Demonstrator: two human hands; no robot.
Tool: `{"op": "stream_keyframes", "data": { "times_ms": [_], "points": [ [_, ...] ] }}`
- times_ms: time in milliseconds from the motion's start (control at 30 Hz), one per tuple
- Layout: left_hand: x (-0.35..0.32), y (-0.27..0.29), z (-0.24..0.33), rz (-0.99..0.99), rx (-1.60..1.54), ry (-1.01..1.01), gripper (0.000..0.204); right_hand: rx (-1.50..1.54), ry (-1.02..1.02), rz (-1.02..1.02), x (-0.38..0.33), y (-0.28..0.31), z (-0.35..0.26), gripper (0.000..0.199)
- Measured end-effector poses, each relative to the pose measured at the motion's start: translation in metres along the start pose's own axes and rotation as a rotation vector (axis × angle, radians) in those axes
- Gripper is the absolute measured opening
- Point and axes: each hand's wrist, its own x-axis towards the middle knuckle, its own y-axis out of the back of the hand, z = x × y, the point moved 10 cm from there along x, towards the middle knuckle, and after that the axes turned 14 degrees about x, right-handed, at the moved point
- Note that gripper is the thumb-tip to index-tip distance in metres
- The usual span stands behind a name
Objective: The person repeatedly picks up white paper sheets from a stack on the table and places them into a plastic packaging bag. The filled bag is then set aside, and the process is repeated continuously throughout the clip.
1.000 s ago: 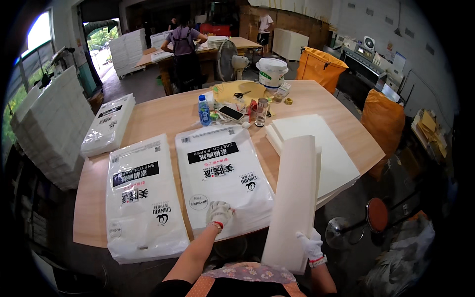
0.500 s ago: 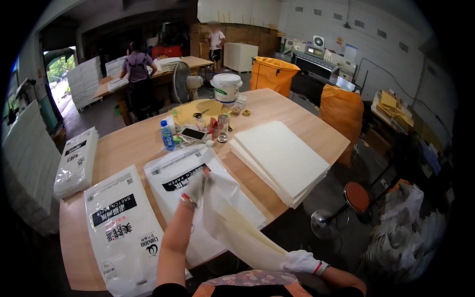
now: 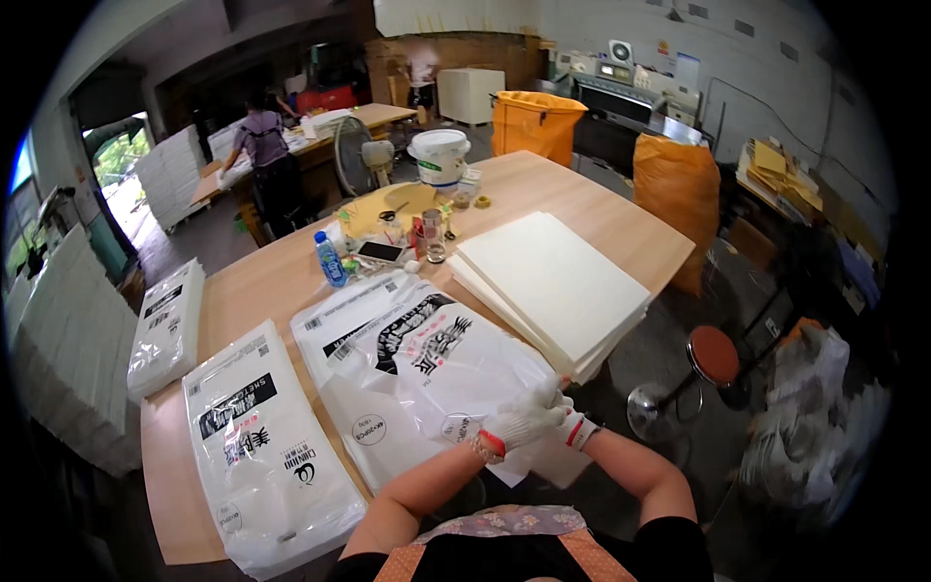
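My left hand [image 3: 524,421] and my right hand [image 3: 579,428], both in white knit gloves, meet at the table's near right edge. My left fingers are closed on the edge of a printed clear plastic bag [image 3: 485,361], which stretches back from them in wrinkles. Closed beside them, my right hand grips something its own fingers hide. A pale, brownish sheet [image 3: 561,468] shows below the two hands. Under the wrinkled bag lies another printed white package [image 3: 339,398]. To its left rests a filled package of paper [image 3: 267,436].
A stack of cream paper sheets [image 3: 553,281] lies right of the bag. Farther back are a water bottle [image 3: 330,260], a phone [image 3: 381,252], a glass [image 3: 433,238] and a white bucket [image 3: 439,158]. A round stool [image 3: 713,355] stands off the right edge. Another person [image 3: 262,145] works behind.
My left hand has moved right and nearer to meet my right hand, which has risen slightly. The long pale sheet between them is no longer stretched out; the wrinkled bag now spreads there.
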Motion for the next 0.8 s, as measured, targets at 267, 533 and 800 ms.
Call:
{"op": "stream_keyframes", "data": {
  "times_ms": [267, 533, 800],
  "points": [
    [-0.076, -0.05, -0.112, 0.123, 0.223, 0.243, 0.044, -0.947, 0.409, 0.178, 0.04, -0.011, -0.064, 0.052],
    [-0.287, 0.027, -0.25, 0.841, 0.66, 0.906, 0.014, -0.637, 0.161, -0.366, 0.05, -0.029, -0.027, 0.054],
    [-0.352, -0.085, -0.25, 0.572, 0.079, 0.427, 0.023, -0.435, 0.109, -0.369, -0.089, -0.029, -0.055, 0.047]
  ]
}}
